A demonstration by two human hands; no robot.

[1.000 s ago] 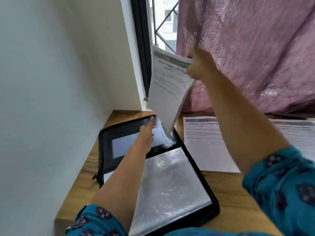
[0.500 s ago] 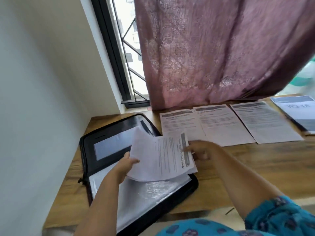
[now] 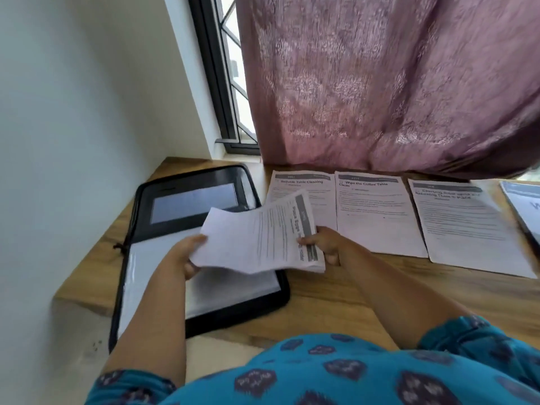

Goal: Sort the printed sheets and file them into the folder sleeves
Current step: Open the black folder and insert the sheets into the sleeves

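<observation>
Both hands [image 3: 324, 244] on printed sheet [image 3: 257, 238] above open folder [image 3: 163, 200].

Your held sheet [image 3: 260, 238] covers the middle of the folder [image 3: 163, 206] and the lower left corner of the first sheet on the table [image 3: 301, 185]. Your left hand [image 3: 182, 255] has its fingertips hidden beneath that sheet. Body text on all pages is too blurred to read. The rightmost document [image 3: 526, 206] is cut by the right edge. The folder's near corner sits behind your left forearm.
</observation>
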